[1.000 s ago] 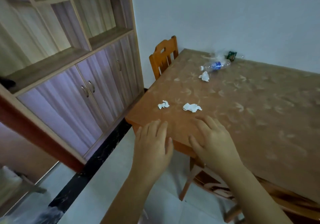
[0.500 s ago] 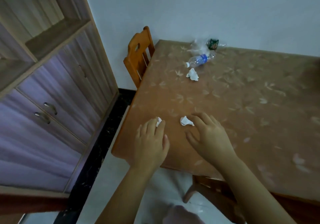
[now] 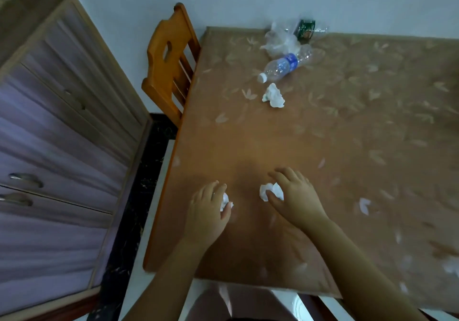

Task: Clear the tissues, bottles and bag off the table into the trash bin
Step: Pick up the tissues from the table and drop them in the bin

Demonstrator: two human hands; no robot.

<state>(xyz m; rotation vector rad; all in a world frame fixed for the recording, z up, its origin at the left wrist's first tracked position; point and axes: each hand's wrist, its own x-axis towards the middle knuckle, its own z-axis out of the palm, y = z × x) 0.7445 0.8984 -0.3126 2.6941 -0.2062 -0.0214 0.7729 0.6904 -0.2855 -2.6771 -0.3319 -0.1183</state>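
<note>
A person's left hand (image 3: 207, 211) closes on a small crumpled white tissue (image 3: 225, 202) while the right hand (image 3: 294, 198) clasps a second crumpled white tissue (image 3: 270, 191), both low on the brown leaf-patterned surface (image 3: 347, 147). Farther back lie a third white tissue wad (image 3: 273, 96), a clear plastic bottle with a blue label (image 3: 285, 65), a crinkled transparent bag (image 3: 280, 40) and a green-labelled bottle (image 3: 306, 29) near the wall.
</note>
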